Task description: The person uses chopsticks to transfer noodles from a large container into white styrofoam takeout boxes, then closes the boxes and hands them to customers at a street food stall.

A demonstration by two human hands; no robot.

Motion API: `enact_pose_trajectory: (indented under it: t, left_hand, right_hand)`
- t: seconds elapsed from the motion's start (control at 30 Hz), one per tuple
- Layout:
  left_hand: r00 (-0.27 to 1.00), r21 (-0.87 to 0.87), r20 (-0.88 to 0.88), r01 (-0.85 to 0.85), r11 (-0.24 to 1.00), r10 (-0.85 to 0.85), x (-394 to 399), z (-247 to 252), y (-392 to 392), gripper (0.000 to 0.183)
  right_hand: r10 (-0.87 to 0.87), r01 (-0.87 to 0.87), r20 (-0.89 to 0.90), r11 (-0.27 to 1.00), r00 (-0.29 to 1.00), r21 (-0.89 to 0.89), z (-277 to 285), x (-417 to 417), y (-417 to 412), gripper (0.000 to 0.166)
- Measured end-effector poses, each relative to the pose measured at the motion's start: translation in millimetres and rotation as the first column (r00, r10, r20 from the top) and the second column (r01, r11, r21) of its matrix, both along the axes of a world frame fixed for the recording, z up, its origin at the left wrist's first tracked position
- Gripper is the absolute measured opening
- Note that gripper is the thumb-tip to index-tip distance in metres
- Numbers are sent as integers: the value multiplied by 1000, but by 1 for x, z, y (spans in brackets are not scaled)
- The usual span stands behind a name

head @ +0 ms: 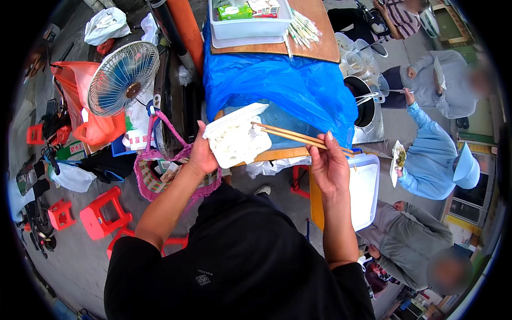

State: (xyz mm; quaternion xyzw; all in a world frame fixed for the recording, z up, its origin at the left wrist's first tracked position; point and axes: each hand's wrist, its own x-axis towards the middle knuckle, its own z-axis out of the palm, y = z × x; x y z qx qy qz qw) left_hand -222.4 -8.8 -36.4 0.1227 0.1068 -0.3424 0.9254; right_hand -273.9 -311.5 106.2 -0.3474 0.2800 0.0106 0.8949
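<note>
My left hand point(203, 154) holds a white foam takeaway box point(236, 138) by its side, lid tilted up. Soft white food point(230, 140) fills the box; its exact kind cannot be told. In my right hand point(328, 162) is a pair of wooden chopsticks point(294, 137), their tips at the food near the box's right edge. Behind the box, blue plastic sheeting point(276, 88) covers much of a stand, with a bluish translucent surface partly showing beneath it.
A fan point(124, 80) and a pink-trimmed woven basket point(176, 176) stand left. Beyond the sheeting is a plastic bin point(251, 28) on a wooden board point(320, 24). To the right are a dark pot point(362, 110), a white lid-like tray point(364, 192) and several people. Red stools point(105, 214) stand lower left.
</note>
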Motion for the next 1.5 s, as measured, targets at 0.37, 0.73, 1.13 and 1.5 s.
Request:
enact_pose_trajectory:
  t: [0.37, 0.73, 1.13, 1.5]
  left_hand:
    - [995, 135, -63, 84, 987, -76, -73, 16, -99, 71]
    - [937, 290, 110, 289, 912, -332, -78, 35, -310, 63]
    - [624, 228, 192, 723, 653, -758, -197, 48, -586, 57]
    - [523, 199, 165, 812, 548, -836, -339, 27, -698, 57]
  right_hand:
    - [531, 237, 278, 146, 801, -960, -10, -124, -58, 19]
    - [-292, 482, 386, 467, 875, -741, -27, -300, -200, 24]
    - [-694, 608, -26, 647, 719, -459, -106, -434, -201, 24]
    - [-795, 723, -130, 596, 593, -349, -135, -484, -190, 23]
